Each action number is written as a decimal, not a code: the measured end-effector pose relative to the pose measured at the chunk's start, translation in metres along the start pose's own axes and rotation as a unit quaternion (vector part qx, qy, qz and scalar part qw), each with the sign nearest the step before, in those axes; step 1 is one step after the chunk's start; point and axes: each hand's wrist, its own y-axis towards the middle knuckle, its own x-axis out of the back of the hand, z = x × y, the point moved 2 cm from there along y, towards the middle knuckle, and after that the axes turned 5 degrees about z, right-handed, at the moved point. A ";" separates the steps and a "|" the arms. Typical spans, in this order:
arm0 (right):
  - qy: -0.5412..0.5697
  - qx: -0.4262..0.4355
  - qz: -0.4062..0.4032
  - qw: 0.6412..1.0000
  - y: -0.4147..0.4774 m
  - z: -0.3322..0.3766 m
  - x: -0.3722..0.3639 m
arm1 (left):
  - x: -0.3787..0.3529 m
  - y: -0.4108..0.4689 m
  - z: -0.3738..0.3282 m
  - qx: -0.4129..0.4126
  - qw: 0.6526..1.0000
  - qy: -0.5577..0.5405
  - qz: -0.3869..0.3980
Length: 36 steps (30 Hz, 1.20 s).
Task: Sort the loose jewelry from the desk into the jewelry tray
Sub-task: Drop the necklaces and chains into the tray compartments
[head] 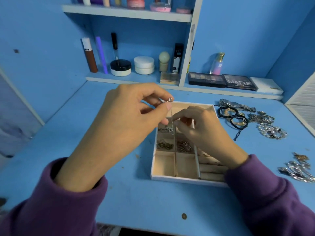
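My blue desk (68, 150) fills the frame, its painted top scuffed and speckled, with shelves (129, 13) of cosmetics across the top. At centre right sits the tray (170, 177), a pale rectangular box split by thin dividers into square compartments, with padded ring rolls along its right side. Its long axis runs from the lower edge of the frame up toward the shelves.

My left hand (122, 123), raised at centre, pinches the top end of a thin silver chain (171, 120) between thumb and forefinger, the other fingers curled in. A small round metal piece shows at that pinch. The chain hangs almost straight down, long axis vertical, its lower end dropping into an upper-left compartment of the tray, where it meets a small silver tangle. My right hand (204, 130), just right of centre and over the tray, closes its thumb and fingertips on the chain lower down; the hands are near each other but not touching. Both wrists wear purple sleeves (272, 201).

Two compartments below hold a dark bronze cluster and a round fan-shaped brooch (184, 146); the nearest two are bare.

On the desk at right lie loose pieces: a metal watch (236, 105), black braided bracelets (233, 117), a pearl strand (271, 132), and glittering silver pieces (296, 169) at the right edge.
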 end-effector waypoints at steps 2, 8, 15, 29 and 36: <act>0.010 -0.002 0.008 1.000 -0.005 0.003 0.001 | 0.000 -0.005 0.002 0.006 1.000 -0.011 0.004; 0.228 -0.001 0.199 0.953 -0.023 0.026 0.003 | 0.000 -0.011 0.004 0.010 0.999 -0.032 0.012; 0.174 0.019 0.183 0.967 -0.020 0.035 -0.006 | 0.008 -0.008 -0.010 -0.029 0.998 -0.049 0.007; 0.139 -0.018 0.168 0.976 -0.040 0.023 0.004 | -0.001 -0.021 0.006 0.010 0.998 -0.042 0.039; 0.159 -0.041 0.043 0.985 -0.029 0.015 0.004 | -0.004 -0.017 0.013 0.003 1.000 0.020 0.014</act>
